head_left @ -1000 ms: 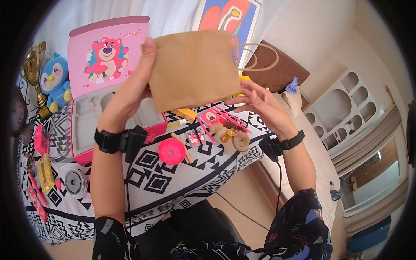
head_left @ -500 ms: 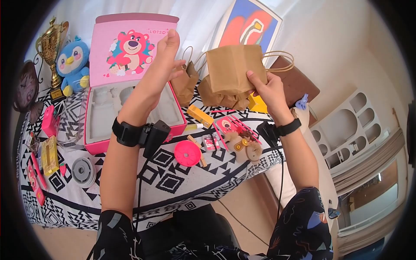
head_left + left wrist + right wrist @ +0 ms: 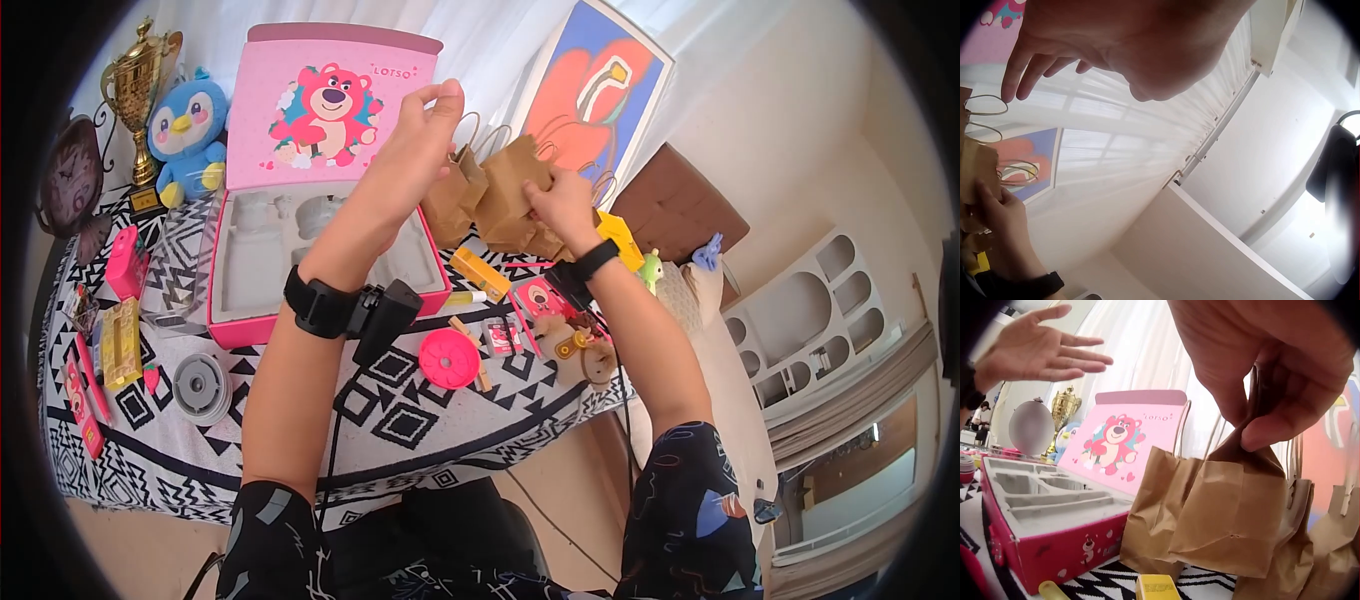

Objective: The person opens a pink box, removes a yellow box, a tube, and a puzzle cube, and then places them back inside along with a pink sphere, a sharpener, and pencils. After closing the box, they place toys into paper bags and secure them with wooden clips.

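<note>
My right hand (image 3: 568, 208) pinches a brown paper bag (image 3: 507, 190) near its top edge, among other brown bags standing at the back of the table. In the right wrist view, the thumb and fingers of the right hand (image 3: 1272, 375) hold the top of that bag (image 3: 1229, 512), with a second bag (image 3: 1160, 506) beside it on the left. My left hand (image 3: 413, 150) is raised in front of the pink box's lid (image 3: 335, 110), fingers extended and holding nothing; the right wrist view shows its palm (image 3: 1041, 350).
The pink box's grey tray (image 3: 265, 255) lies open at centre-left. Around it are a blue plush (image 3: 188, 135), a gold trophy (image 3: 143, 95), a pink disc (image 3: 448, 359), a grey round container (image 3: 202, 388) and a yellow box (image 3: 480, 272). A framed picture (image 3: 590, 95) leans behind.
My right hand has carried the bag left and down to the other bags. My left hand let go of it and moved away, now raised near the box lid.
</note>
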`<action>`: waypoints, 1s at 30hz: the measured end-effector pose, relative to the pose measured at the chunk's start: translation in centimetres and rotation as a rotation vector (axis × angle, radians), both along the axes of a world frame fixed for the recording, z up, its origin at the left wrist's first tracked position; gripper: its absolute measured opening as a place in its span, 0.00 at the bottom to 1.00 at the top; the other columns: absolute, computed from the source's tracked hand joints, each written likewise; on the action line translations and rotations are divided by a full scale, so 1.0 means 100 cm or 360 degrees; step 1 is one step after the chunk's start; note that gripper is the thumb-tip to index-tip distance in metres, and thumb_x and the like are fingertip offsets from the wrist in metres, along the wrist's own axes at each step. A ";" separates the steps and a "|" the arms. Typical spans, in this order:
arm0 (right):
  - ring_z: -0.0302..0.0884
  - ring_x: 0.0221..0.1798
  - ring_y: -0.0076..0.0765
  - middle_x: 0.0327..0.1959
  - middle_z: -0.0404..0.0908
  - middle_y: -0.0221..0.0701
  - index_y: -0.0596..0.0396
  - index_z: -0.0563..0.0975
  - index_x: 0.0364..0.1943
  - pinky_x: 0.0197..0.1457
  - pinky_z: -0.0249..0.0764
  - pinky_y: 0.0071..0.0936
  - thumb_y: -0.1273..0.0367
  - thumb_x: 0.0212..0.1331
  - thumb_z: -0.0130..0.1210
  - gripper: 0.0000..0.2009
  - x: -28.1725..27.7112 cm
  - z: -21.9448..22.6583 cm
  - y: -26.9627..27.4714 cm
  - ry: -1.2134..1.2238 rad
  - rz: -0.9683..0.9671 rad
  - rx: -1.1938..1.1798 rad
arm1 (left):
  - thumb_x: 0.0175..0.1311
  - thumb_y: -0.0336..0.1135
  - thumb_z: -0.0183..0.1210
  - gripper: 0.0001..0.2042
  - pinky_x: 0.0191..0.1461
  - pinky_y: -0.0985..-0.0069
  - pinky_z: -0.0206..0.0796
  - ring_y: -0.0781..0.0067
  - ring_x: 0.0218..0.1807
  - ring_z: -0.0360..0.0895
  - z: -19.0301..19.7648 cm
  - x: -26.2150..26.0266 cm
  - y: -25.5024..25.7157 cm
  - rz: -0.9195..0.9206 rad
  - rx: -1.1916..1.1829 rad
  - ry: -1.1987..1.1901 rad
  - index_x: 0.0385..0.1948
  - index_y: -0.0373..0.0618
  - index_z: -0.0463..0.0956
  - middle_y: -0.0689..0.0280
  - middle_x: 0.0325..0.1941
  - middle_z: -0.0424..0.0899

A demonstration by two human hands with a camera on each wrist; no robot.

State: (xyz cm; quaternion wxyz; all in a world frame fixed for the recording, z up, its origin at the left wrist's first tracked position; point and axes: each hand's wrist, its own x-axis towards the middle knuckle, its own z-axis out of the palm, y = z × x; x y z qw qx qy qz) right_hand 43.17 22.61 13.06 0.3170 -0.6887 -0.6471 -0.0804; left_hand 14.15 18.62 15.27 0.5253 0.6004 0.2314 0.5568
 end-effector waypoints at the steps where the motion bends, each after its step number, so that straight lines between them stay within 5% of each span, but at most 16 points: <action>1: 0.88 0.33 0.52 0.24 0.87 0.45 0.63 0.86 0.37 0.46 0.84 0.42 0.60 0.58 0.64 0.16 -0.003 -0.005 0.003 0.0000 -0.0006 0.0000 | 0.74 0.73 0.42 0.47 0.74 0.58 0.65 0.50 0.75 0.68 0.001 0.001 -0.001 -0.0006 0.0000 0.0000 0.79 0.39 0.48 0.47 0.82 0.54; 8: 0.88 0.34 0.54 0.25 0.87 0.47 0.63 0.85 0.36 0.48 0.83 0.44 0.58 0.66 0.59 0.18 -0.027 -0.021 0.018 -0.0046 -0.0073 -0.0232 | 0.75 0.71 0.43 0.44 0.73 0.58 0.64 0.51 0.74 0.68 -0.001 0.001 0.002 0.0015 -0.0011 0.0019 0.79 0.41 0.50 0.50 0.81 0.55; 10: 0.87 0.22 0.33 0.20 0.83 0.38 0.67 0.82 0.36 0.36 0.84 0.32 0.50 0.74 0.52 0.27 -0.027 -0.003 0.010 0.0796 -0.0023 -0.0129 | 0.75 0.71 0.43 0.44 0.73 0.59 0.64 0.52 0.74 0.69 -0.003 0.000 0.005 0.0025 -0.0018 0.0022 0.78 0.41 0.51 0.51 0.80 0.56; 13: 0.82 0.19 0.31 0.20 0.79 0.37 0.68 0.81 0.35 0.33 0.81 0.34 0.45 0.76 0.46 0.33 -0.001 -0.008 0.014 0.0635 -0.0119 0.0087 | 0.75 0.71 0.43 0.43 0.73 0.59 0.65 0.53 0.73 0.70 -0.003 0.002 0.007 0.0064 -0.0011 0.0013 0.77 0.42 0.53 0.53 0.79 0.58; 15: 0.79 0.19 0.33 0.19 0.79 0.35 0.66 0.83 0.33 0.32 0.78 0.34 0.42 0.74 0.48 0.35 0.026 -0.020 0.027 0.0350 -0.0163 0.0219 | 0.76 0.70 0.44 0.41 0.72 0.60 0.66 0.55 0.71 0.72 -0.004 0.003 0.009 0.0081 0.0005 0.0084 0.76 0.43 0.55 0.55 0.77 0.61; 17: 0.88 0.40 0.55 0.30 0.87 0.51 0.64 0.86 0.35 0.45 0.80 0.43 0.42 0.69 0.52 0.32 0.005 -0.010 0.002 0.0317 -0.0222 -0.0084 | 0.76 0.70 0.44 0.41 0.71 0.61 0.66 0.57 0.70 0.73 -0.004 0.004 0.008 0.0066 0.0019 0.0073 0.76 0.43 0.56 0.56 0.76 0.62; 20: 0.88 0.36 0.52 0.28 0.87 0.47 0.63 0.86 0.34 0.43 0.80 0.41 0.45 0.63 0.61 0.29 0.002 -0.026 -0.004 -0.0056 0.0036 -0.0013 | 0.77 0.69 0.44 0.40 0.71 0.61 0.67 0.58 0.69 0.74 -0.002 0.002 0.002 0.0041 0.0007 0.0074 0.75 0.43 0.58 0.57 0.75 0.64; 23: 0.89 0.33 0.49 0.25 0.87 0.44 0.63 0.87 0.35 0.42 0.81 0.38 0.48 0.60 0.67 0.26 0.006 -0.028 0.007 0.0054 -0.0054 -0.0116 | 0.77 0.68 0.44 0.39 0.70 0.62 0.67 0.59 0.68 0.75 -0.001 0.003 -0.001 0.0032 -0.0015 0.0079 0.75 0.43 0.59 0.57 0.74 0.65; 27: 0.88 0.30 0.46 0.22 0.86 0.41 0.62 0.86 0.33 0.40 0.81 0.36 0.53 0.60 0.68 0.21 -0.002 -0.032 0.014 0.0127 -0.0040 -0.0043 | 0.77 0.68 0.44 0.39 0.70 0.62 0.67 0.59 0.68 0.75 -0.001 0.002 0.000 0.0011 -0.0012 0.0100 0.75 0.43 0.59 0.57 0.74 0.65; 29: 0.88 0.32 0.50 0.23 0.85 0.43 0.60 0.84 0.28 0.42 0.81 0.41 0.53 0.63 0.64 0.21 -0.013 -0.032 0.009 0.0356 0.0155 -0.0174 | 0.77 0.68 0.44 0.39 0.70 0.62 0.67 0.59 0.68 0.75 -0.003 0.004 0.002 0.0018 0.0007 0.0083 0.75 0.43 0.59 0.57 0.74 0.65; 30: 0.88 0.38 0.54 0.28 0.87 0.46 0.60 0.84 0.33 0.45 0.80 0.46 0.49 0.66 0.60 0.24 -0.017 -0.029 0.008 0.0150 0.0058 0.0001 | 0.77 0.68 0.44 0.39 0.71 0.62 0.67 0.59 0.68 0.75 -0.004 0.003 0.003 0.0031 0.0023 0.0064 0.75 0.43 0.59 0.57 0.74 0.64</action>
